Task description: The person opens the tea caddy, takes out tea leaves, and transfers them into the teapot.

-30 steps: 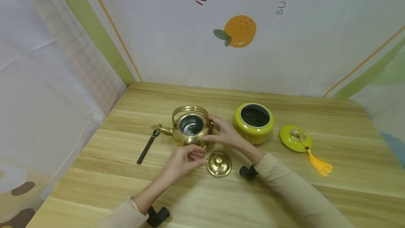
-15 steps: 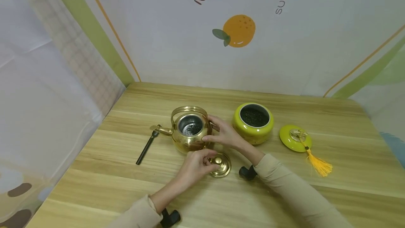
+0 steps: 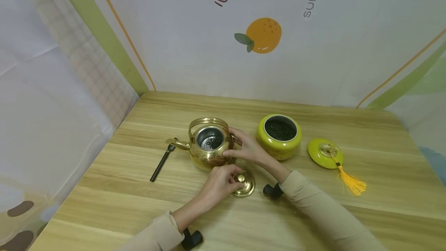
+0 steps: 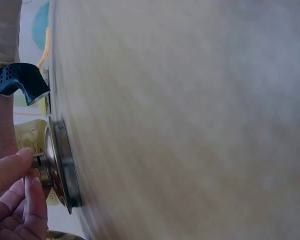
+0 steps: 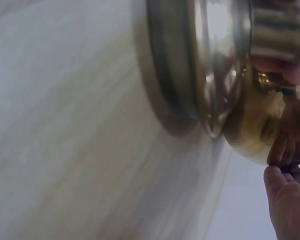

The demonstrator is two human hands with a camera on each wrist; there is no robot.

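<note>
A shiny brass teapot (image 3: 209, 159) stands upright on the wooden table, its mouth uncovered and dark tea leaves (image 3: 213, 141) lying in the metal strainer. My right hand (image 3: 245, 147) holds the pot's right side, thumb on the near face and fingers reaching behind. In front lies the brass teapot lid (image 3: 249, 189), flat on the wood. My left hand (image 3: 221, 185) pinches its knob (image 4: 42, 170) between thumb and fingertips, which shows closely in the left wrist view. The lid's rim (image 5: 210, 100) fills the top of the right wrist view.
Right of the pot stands a yellow-green jar (image 3: 278, 148) of dark leaves. Its lid (image 3: 322, 158) with a yellow tassel (image 3: 352, 181) lies farther right. A black scoop (image 3: 161, 165) lies by the spout. A printed cloth (image 3: 299, 73) hangs behind the table (image 3: 251, 227).
My left hand has moved right from beside the pot's front to the brass lid and taken its knob. The right hand has kept its hold on the teapot.
</note>
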